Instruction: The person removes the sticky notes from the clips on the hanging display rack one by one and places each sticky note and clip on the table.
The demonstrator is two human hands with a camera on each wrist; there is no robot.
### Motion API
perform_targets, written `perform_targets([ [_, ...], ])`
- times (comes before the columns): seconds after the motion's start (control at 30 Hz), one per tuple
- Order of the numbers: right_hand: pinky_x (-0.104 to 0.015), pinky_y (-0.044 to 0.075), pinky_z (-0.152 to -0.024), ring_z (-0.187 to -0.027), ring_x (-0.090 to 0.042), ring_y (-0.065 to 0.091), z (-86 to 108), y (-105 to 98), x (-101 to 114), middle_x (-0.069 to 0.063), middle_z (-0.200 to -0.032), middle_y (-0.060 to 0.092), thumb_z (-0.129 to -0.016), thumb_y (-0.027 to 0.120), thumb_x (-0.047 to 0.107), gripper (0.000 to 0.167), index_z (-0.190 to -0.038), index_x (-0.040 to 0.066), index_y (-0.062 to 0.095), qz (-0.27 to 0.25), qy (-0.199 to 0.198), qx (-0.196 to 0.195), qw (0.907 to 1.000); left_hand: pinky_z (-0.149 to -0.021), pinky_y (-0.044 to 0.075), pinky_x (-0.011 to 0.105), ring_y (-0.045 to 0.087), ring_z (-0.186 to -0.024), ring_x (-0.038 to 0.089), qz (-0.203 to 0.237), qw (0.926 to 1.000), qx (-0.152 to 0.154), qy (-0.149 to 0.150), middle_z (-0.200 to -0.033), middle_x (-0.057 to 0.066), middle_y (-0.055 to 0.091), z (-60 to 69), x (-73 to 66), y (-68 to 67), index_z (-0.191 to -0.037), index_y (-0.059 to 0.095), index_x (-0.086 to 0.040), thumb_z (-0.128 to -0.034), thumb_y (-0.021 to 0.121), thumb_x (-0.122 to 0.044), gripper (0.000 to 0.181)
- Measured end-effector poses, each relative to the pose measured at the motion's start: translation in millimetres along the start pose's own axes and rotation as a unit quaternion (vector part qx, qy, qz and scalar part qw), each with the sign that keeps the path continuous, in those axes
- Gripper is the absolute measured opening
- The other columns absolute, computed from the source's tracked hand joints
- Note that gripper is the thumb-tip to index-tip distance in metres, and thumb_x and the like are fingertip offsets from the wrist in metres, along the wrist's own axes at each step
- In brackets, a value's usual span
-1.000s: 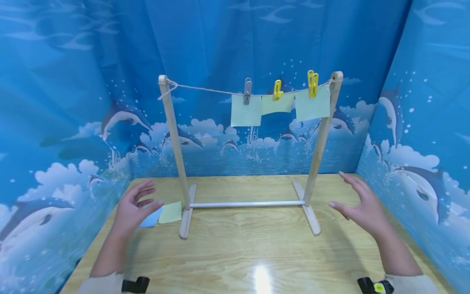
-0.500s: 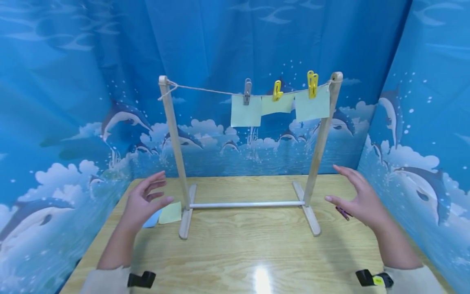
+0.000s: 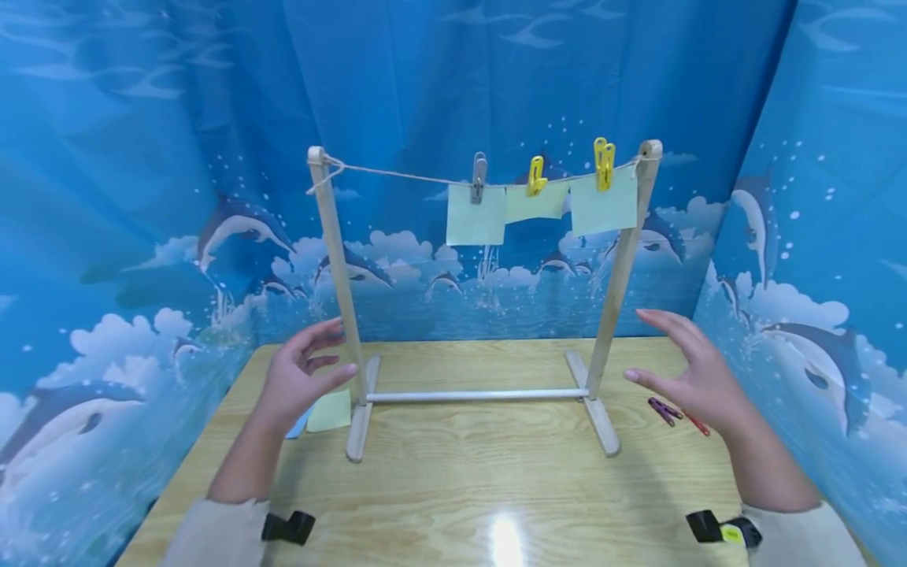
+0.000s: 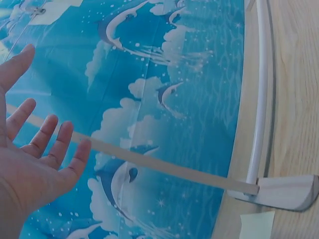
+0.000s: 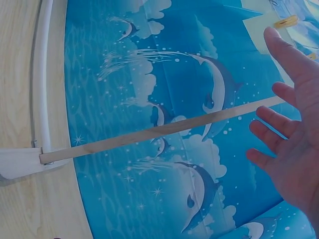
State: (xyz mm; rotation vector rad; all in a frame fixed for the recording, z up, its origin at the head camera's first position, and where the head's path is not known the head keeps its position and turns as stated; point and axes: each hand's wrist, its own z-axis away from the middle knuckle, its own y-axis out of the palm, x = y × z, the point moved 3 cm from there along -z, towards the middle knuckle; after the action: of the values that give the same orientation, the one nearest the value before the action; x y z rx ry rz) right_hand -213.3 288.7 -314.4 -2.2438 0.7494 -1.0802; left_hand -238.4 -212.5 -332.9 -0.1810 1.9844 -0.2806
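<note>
three notes [image 3: 536,206] hang from the string [image 3: 404,174]; left hand [image 3: 298,382] and right hand [image 3: 697,382] flank the wooden frame [image 3: 617,291], fingers [image 5: 275,121] spread and free.

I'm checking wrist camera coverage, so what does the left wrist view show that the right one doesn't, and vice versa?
Only the left wrist view shows the left hand, the left post and the pale green paper on the table. Only the right wrist view shows the right hand, the right post and a yellow clip on a hanging paper. Both show the table, the white crossbar and the dolphin curtain.
</note>
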Motion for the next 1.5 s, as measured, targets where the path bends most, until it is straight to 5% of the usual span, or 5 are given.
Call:
perform_targets([
  [0.2, -0.045, 0.043, -0.092, -0.124, -0.032, 0.043, -5.8, -4, 9, -0.014, -0.146, 0.043, -0.077, 0.084, 0.011, 0.08, -0.146, 0.018, 0.046, 0.024, -0.023, -0.015, 0.9993, -0.098, 0.048, 0.026, 0.047, -0.124, 0.034, 0.017, 0.9997, 0.01, 0.011, -0.137, 0.015, 0.051, -5.0, -7.6, 7.7, -0.141, 0.046, -0.003, -0.0862, 0.075, -0.007, 0.063],
  [0.37, -0.037, 0.043, -0.091, -0.123, -0.018, 0.044, -12.9, -8, 17, -0.011, -0.145, 0.045, -0.076, 0.085, 0.011, 0.08, -0.146, 0.019, 0.047, 0.037, -0.042, -0.02, 0.9982, -0.101, 0.047, 0.034, 0.049, -0.124, 0.029, 0.018, 0.9997, 0.014, 0.01, -0.134, 0.009, 0.053, -10.6, -14.5, 12.3, -0.141, 0.049, -0.009, -0.0856, 0.077, -0.011, 0.062],
  [0.53, -0.006, 0.033, -0.09, -0.12, -0.006, 0.044, -19.5, -11, 23, -0.01, -0.144, 0.047, -0.074, 0.086, 0.008, 0.081, -0.144, 0.018, 0.048, 0.044, -0.064, -0.027, 0.9966, -0.102, 0.046, 0.042, 0.049, -0.124, 0.03, 0.024, 0.9994, 0.018, 0.017, -0.134, 0.007, 0.053, -17.5, -20.8, 18.2, -0.14, 0.051, -0.01, -0.085, 0.078, -0.013, 0.061],
  [1.03, -0.006, 0.035, -0.095, -0.123, 0.005, 0.04, -39.3, -14, 40, -0.01, -0.14, 0.049, -0.07, 0.086, 0.0, 0.077, -0.139, 0.007, 0.053, 0.023, -0.117, -0.032, 0.9923, -0.102, 0.046, 0.045, 0.051, -0.123, 0.023, 0.011, 0.9994, 0.02, 0.025, -0.134, 0.006, 0.054, -32.4, -34.6, 31.2, -0.138, 0.052, -0.009, -0.0849, 0.078, -0.014, 0.06],
  [1.5, -0.011, 0.037, -0.097, -0.124, -0.005, 0.044, -64.9, -15, 64, -0.011, -0.14, 0.05, -0.07, 0.086, 0.0, 0.078, -0.14, 0.011, 0.053, 0.019, -0.161, -0.03, 0.9863, -0.101, 0.047, 0.047, 0.051, -0.122, 0.028, 0.028, 0.998, 0.024, 0.051, -0.133, 0.004, 0.054, -46.2, -47.1, 45.7, -0.136, 0.054, -0.009, -0.0845, 0.078, -0.013, 0.058],
])
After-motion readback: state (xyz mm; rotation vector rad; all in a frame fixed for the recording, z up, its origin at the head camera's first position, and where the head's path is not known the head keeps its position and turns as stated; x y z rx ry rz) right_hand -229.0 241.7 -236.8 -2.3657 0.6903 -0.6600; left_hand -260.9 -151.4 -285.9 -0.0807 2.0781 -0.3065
